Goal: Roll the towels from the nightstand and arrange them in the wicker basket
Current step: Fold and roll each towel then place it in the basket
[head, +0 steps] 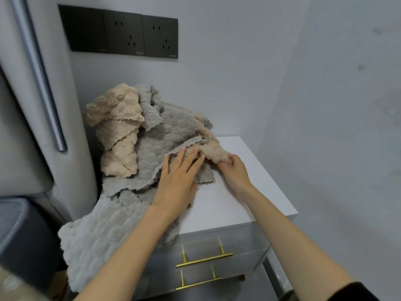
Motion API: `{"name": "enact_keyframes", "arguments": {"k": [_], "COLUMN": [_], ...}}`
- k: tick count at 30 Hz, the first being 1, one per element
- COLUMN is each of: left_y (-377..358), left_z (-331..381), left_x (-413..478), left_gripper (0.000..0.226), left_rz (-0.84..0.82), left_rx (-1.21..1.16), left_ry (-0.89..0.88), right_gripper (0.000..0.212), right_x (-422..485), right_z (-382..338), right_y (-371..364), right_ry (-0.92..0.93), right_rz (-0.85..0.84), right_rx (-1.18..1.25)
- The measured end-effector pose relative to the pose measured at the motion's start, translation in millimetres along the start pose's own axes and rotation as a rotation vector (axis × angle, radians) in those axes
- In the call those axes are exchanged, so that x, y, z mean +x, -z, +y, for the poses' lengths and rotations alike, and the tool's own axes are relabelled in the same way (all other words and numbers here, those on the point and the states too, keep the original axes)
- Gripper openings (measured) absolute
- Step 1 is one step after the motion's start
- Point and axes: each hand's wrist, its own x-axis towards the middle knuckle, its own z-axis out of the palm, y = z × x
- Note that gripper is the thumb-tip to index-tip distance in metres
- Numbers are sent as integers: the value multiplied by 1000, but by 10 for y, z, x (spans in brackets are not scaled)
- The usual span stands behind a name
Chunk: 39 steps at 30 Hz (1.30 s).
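Observation:
A heap of fluffy towels lies on the white nightstand (245,187). A beige towel (118,127) is piled at the back left against the wall. Grey towels (169,124) lie under and beside it. One pale grey towel (93,240) hangs over the nightstand's front left edge. My left hand (180,179) rests flat, fingers straight, on a grey towel in the middle. My right hand (233,168) pinches the corner of a second beige towel (213,148) that pokes out from under the grey one. No wicker basket is in view.
The nightstand stands in a corner, with a grey wall behind it and to the right. Black wall sockets (121,33) sit above the heap. A padded headboard (32,94) and a dark bed edge (23,235) are on the left. Two drawers have gold handles (204,259).

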Motion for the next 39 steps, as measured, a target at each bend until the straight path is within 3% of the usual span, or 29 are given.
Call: {"name": "enact_keyframes", "arguments": {"k": [5,9,14,20,24,28,32,36,39], "left_y": [-37,-3,53,25,50,81,109,62,-5], "left_z": [-27,4,70,6,34,257,627,895,977], "left_x": [20,64,104,87,63,37,20,42,81], "left_gripper": [76,87,94,78,72,85,101,93,82], "left_rz": [-38,-51,21,-89,-141,-146,-247,-226,-226], "left_rx": [20,-41,-49,-22,19,-108,-498,-790,-863], "left_ry": [74,154,174,314,328,236,47,31,44], "right_gripper": [6,17,29,29,27,30,20,29,27], "right_x": [-120,-281,-437,-517,-597,-722,-883,-1039,-1106], "right_z": [-196,-446,-544,-509,-385,-328,-354,-419,-447], "right_y": [133,356,571,983,1250,1371,1405,1430,1497], "right_ry": [114,290,355,279,237,265,350,383,413], "right_rz": [92,187,258,481,594,442,231,117,85], "right_rx": [84,97,171,371,312,9,-345,-359,-277]}}
